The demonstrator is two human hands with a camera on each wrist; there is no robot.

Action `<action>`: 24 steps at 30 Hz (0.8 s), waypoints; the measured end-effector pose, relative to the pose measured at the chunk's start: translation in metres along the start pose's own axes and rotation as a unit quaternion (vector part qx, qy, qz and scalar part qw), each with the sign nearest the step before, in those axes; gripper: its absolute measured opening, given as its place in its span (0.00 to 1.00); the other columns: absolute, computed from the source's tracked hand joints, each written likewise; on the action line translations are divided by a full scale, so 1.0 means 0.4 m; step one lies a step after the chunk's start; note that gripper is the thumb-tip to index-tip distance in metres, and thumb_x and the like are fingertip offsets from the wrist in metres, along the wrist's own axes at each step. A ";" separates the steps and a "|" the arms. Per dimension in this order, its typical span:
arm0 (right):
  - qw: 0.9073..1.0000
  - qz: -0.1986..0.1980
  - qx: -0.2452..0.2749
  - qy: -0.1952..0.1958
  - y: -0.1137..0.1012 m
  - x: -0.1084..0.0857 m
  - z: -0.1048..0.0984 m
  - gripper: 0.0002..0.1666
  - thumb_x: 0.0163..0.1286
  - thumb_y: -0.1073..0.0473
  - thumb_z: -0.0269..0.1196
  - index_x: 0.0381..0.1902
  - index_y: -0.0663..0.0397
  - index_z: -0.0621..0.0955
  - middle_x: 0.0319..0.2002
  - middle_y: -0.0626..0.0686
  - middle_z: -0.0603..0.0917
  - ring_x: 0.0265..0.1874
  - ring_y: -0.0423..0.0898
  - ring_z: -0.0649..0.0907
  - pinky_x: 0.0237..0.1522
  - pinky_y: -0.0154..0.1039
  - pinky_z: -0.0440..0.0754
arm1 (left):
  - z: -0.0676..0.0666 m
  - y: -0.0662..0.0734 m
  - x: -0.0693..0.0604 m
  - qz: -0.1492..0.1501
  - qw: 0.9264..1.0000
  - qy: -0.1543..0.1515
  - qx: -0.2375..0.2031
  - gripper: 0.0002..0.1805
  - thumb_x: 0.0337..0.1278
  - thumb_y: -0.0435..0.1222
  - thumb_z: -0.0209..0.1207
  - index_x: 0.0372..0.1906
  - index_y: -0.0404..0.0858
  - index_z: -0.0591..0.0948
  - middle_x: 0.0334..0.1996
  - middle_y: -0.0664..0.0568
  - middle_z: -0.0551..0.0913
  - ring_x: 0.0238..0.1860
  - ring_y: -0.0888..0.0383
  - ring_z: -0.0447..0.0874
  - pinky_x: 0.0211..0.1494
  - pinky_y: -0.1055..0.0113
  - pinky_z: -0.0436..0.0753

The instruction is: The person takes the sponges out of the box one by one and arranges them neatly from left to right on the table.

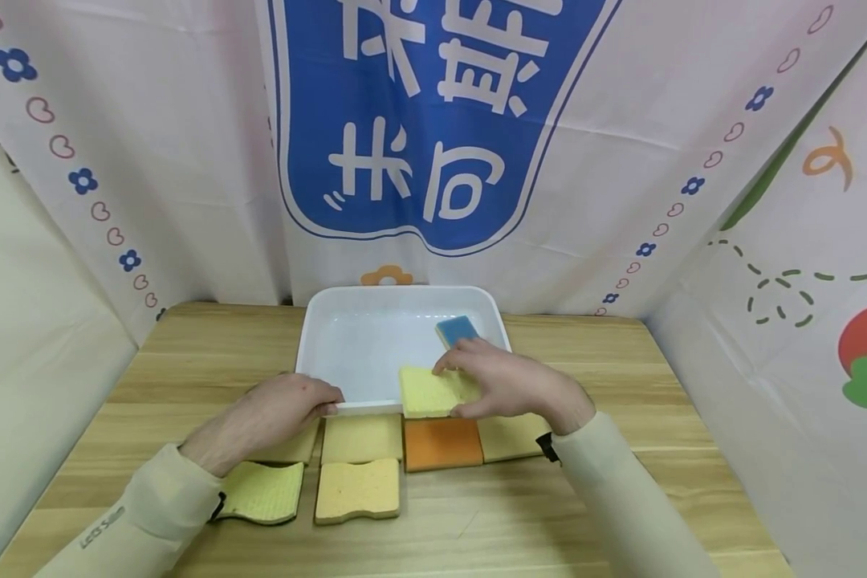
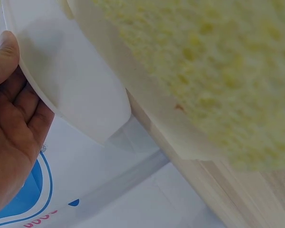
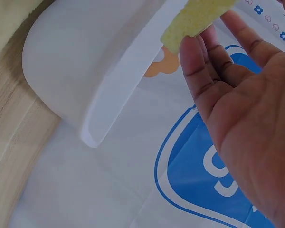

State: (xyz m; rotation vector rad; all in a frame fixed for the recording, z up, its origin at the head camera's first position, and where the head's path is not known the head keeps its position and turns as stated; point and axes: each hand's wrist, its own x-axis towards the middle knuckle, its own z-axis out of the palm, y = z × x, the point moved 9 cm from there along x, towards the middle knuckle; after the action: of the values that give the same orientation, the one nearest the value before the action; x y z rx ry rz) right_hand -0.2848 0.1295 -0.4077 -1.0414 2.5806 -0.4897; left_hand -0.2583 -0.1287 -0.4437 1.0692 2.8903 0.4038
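A white rectangular tray [image 1: 376,297] stands on the table, and my left hand [image 1: 289,408] grips its near left rim, thumb on one side and fingers on the other in the left wrist view. My right hand [image 1: 509,381] holds a yellow sponge [image 1: 426,392] over the tray's near right edge. Thumb and fingers pinch that sponge in the right wrist view. Behind the right hand, a blue-topped sponge [image 1: 457,330] lies in the right part of the tray, partly hidden by the hand.
In front of the tray lie several sponges: an orange one [image 1: 443,444], pale yellow ones [image 1: 362,438] beside it, a notched yellow one [image 1: 357,490] and a wavy yellow-green one [image 1: 263,491]. A printed curtain [image 1: 217,160] hangs behind the wooden table [image 1: 585,514].
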 end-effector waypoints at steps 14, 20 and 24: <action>0.999 -0.017 -0.044 -0.022 -0.059 -0.061 0.057 0.36 0.70 0.49 0.81 0.73 0.46 0.86 0.69 0.49 0.85 0.70 0.47 0.82 0.76 0.48 0.87 | 0.002 0.002 0.002 0.006 1.000 0.000 0.002 0.05 0.83 0.38 0.71 0.45 0.52 0.92 0.42 0.63 0.96 0.41 0.63 0.93 0.47 0.56 0.94; 0.997 -0.025 -0.067 -0.032 -0.074 -0.077 0.090 0.36 0.68 0.48 0.82 0.72 0.45 0.86 0.65 0.46 0.86 0.66 0.44 0.82 0.72 0.43 0.87 | 0.002 0.002 0.001 0.005 1.000 0.001 0.000 0.05 0.82 0.37 0.71 0.45 0.52 0.92 0.40 0.64 0.94 0.40 0.65 0.91 0.45 0.58 0.92; 0.995 -0.025 -0.092 -0.037 -0.082 -0.090 0.112 0.35 0.68 0.46 0.83 0.70 0.42 0.86 0.63 0.45 0.86 0.63 0.42 0.82 0.67 0.41 0.88 | 0.002 0.001 0.001 0.005 1.000 0.001 0.000 0.05 0.83 0.38 0.71 0.45 0.52 0.92 0.40 0.64 0.94 0.40 0.65 0.91 0.45 0.58 0.92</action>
State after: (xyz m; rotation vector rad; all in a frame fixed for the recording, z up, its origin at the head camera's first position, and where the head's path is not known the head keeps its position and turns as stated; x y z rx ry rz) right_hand -0.2220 0.1240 -0.4282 -1.1628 2.5760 -0.2231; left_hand -0.2581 -0.1279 -0.4445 1.0845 2.8883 0.4050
